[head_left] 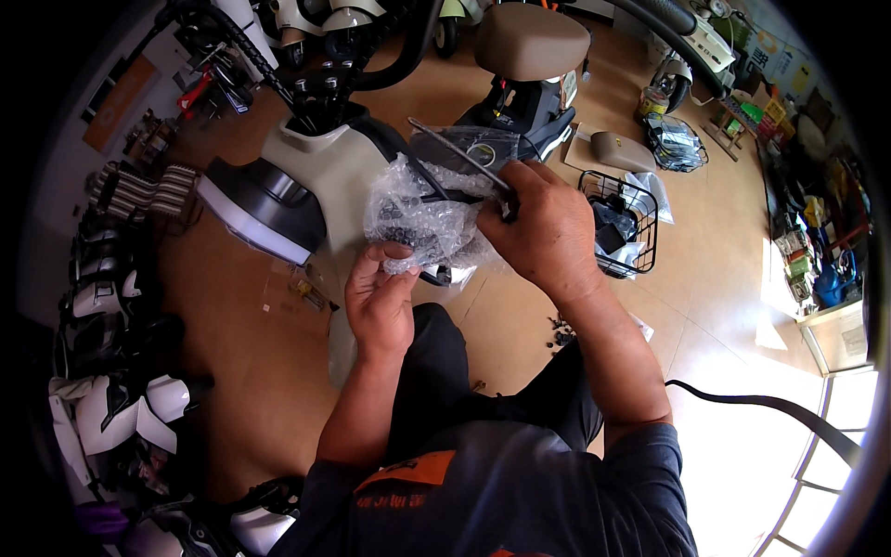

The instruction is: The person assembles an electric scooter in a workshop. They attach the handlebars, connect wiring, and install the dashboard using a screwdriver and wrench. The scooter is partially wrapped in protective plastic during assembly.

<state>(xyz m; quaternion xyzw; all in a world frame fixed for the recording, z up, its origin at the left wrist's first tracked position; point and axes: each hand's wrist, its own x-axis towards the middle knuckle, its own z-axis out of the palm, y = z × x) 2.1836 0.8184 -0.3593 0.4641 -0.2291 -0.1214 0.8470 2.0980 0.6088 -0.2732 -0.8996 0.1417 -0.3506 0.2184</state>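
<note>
Nearest, a dark shirt (501, 478) with an orange patch and dark trousers (436, 357) are seen along the lower edge. Above the knees, a crumpled sheet of clear bubble wrap (408, 209) is held up in front of the body. Its lower edge is pinched by the left hand (379, 306), whose thumb and fingers are brought together on the film. Something dark is partly seen through the wrap, but what it is cannot be told. A thin metal rod (455, 150) is gripped by the right hand (549, 223), its fingers curled round the near end; the rod is slanted up and to the left, over the wrap. Whether the wrap is also pressed by the right thumb cannot be told.

Just beyond the hands, a beige scooter (320, 167) is seen, with a black and white front piece to its left. On the tan floor (232, 325), small black parts (560, 331) are scattered near the right knee. Farther out, a black wire basket (655, 232) is filled with dark parts and clear plastic. Beyond it, a brown cushion (620, 151) is laid on the floor, and a brown seat (531, 42) is carried by another scooter.
</note>
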